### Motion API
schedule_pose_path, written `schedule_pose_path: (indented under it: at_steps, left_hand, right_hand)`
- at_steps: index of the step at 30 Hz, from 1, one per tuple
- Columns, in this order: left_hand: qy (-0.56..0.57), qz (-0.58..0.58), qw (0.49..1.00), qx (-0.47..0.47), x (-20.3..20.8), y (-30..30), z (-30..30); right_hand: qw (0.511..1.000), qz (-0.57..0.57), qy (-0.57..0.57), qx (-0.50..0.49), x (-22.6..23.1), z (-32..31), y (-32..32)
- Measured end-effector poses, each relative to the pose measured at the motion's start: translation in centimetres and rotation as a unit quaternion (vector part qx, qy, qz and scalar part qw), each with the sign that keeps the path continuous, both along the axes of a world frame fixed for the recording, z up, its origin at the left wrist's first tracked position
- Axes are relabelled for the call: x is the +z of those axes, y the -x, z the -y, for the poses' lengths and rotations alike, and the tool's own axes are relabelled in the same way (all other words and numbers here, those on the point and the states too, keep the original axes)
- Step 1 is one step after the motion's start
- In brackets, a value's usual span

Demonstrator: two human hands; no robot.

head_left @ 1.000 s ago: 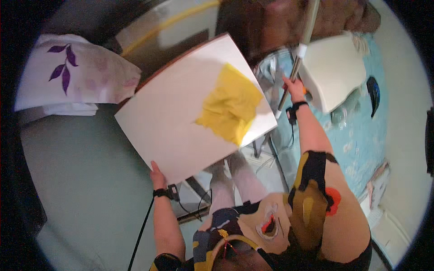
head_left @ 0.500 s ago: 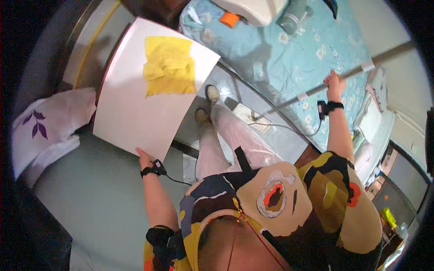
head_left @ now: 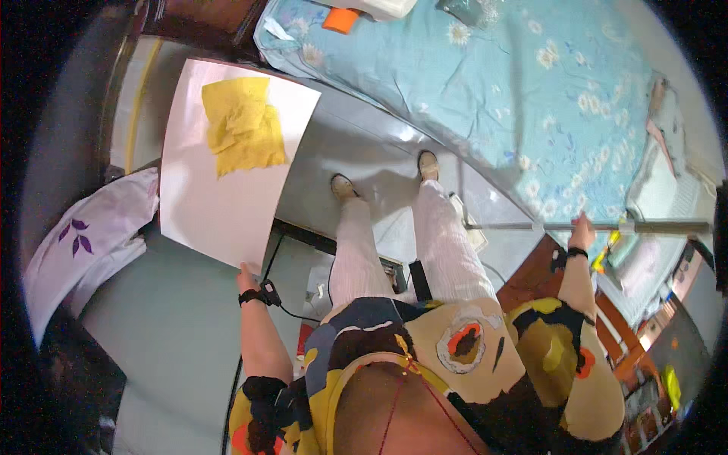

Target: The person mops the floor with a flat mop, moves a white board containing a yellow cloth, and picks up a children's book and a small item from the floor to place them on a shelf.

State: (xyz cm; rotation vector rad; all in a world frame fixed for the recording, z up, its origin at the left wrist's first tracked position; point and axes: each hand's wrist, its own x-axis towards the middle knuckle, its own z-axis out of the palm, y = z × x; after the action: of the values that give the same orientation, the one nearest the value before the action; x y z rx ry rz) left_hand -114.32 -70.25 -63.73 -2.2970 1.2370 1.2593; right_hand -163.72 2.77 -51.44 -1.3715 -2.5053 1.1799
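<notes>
Both hands busy: board on the left, pole on the right.
Left hand (head_left: 247,277) is pinching the bottom corner of a white board (head_left: 220,197), centre-left of frame, yellow cloth (head_left: 243,125) lying on its upper part. Right hand (head_left: 582,227) is wrapping closed around a grey pole (head_left: 644,227) running horizontally at right, over the blue flowered bedsheet (head_left: 493,83).

White board (head_left: 220,189) bearing yellow cloth (head_left: 241,126), tilted; grey pole (head_left: 591,226) horizontal.

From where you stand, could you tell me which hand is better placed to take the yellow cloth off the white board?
Probably the right hand: it grips only the grey pole, while the left hand alone holds up the white board carrying the yellow cloth.
</notes>
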Motion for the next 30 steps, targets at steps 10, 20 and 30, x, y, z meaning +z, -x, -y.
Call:
schedule_pose_path:
  at_steps: [10,20,30]
  left_hand:
    - [0.007,0.034,0.999,-0.002,-4.2,1.8,-1.6]
    - [-0.006,0.017,0.998,-0.066,-4.8,5.9,-4.1]
    - [0.046,-0.087,0.970,0.224,-0.5,2.4,-0.6]
  right_hand:
    - [0.997,-0.027,0.038,-0.065,0.3,-12.2,-3.1]
    - [0.985,0.056,0.094,-0.132,-4.7,-22.4,5.4]
    - [0.894,0.290,0.341,-0.010,-13.7,-7.4,2.1]
